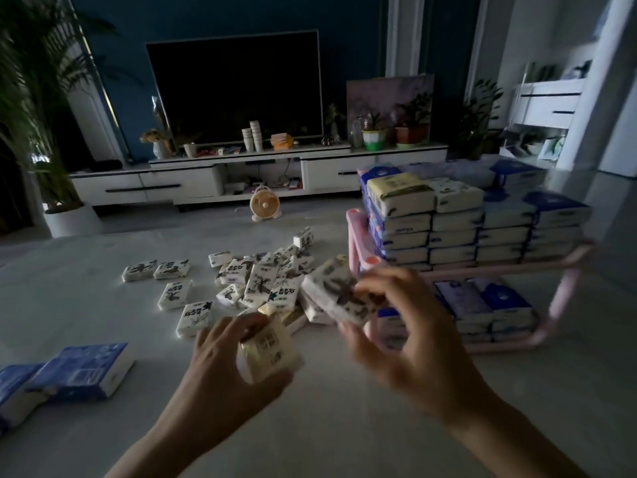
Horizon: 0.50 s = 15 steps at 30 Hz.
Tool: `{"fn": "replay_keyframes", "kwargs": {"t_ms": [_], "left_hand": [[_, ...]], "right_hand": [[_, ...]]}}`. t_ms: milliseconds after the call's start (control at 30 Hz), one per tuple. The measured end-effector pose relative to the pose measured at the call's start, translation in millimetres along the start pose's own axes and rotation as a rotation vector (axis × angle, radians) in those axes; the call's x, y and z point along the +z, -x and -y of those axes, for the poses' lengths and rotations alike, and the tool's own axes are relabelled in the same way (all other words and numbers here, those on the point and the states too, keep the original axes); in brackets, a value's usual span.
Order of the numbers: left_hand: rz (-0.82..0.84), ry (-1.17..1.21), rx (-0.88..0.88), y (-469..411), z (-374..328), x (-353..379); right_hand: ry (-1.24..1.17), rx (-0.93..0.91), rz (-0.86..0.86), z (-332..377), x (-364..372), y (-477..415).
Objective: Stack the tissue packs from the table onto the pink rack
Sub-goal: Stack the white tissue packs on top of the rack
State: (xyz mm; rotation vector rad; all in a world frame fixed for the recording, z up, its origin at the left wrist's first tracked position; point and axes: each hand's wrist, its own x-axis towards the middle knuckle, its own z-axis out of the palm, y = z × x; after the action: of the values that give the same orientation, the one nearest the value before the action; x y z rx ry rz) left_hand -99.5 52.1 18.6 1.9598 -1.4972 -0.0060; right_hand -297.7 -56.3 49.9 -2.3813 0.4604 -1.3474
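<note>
Gripping a cream tissue pack [270, 350], the left hand [220, 367] has fingers curled around it. Right hand [403, 339] fingers pinch a white patterned pack [339, 294], blurred, just beside the pink rack [358, 236]. Loose packs [255, 277] lie beyond both fingertips.

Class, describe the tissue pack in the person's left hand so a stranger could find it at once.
Start at the pink rack stacked with packs on the right, then look down and left to the left hand. It grips a small yellow-and-white tissue pack; the loose packs behind it are white with black ink-style prints.
</note>
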Motion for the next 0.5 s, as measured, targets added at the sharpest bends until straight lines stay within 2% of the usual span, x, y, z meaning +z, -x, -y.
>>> {"fn": "replay_keyframes", "kwargs": {"t_ms": [100,233,333,500], "left_hand": [[-0.151,0.126,0.114,-22,-39,-20],[-0.254,0.272,0.226,-53,-98,-39],[-0.263,0.353,0.295,-76,-133,-40],[-0.236,0.379,0.3,-113,-163,-21]], "right_hand": [[0.062,-0.081,-0.303,1,-43,-24],[0.232,-0.003,-0.551,-19,-99,-39],[0.292,0.09,-0.62,-36,-126,-41],[0.372,0.13,-0.594,-52,-132,-41]]}}
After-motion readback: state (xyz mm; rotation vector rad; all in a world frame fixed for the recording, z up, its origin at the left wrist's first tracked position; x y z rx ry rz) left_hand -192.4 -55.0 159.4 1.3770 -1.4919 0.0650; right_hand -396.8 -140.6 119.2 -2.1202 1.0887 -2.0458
